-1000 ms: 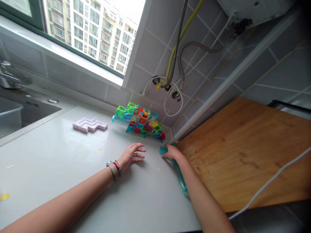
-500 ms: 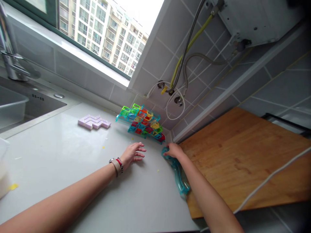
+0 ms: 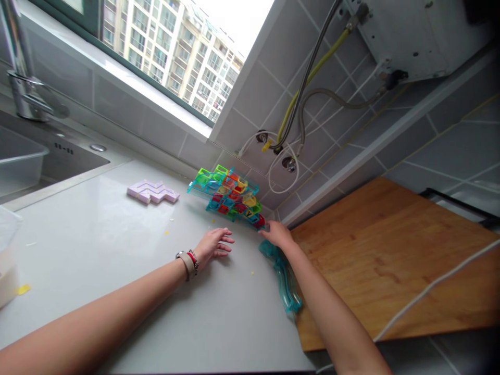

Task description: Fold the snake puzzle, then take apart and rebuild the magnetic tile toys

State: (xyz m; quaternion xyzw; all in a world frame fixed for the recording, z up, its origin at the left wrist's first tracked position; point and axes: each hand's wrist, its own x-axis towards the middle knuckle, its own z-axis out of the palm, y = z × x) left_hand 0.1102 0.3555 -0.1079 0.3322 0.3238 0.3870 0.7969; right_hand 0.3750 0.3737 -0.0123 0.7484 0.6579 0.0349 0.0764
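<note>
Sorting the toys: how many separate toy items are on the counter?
3: a pale purple zigzag piece near the sink, a multicoloured block stack in the corner, a teal track beside the cutting board. Others may be hidden.

Block stack (image 3: 228,195) at wall corner; sink (image 3: 47,161) far left; cutting board (image 3: 390,250) right.

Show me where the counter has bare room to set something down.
Widest bare patch: white counter between the sink, the pink zigzag block and the left hand. The wooden board is bare but for a white cord. Crowded: the corner with the coloured tile stack, right hand and teal curved piece.
</note>
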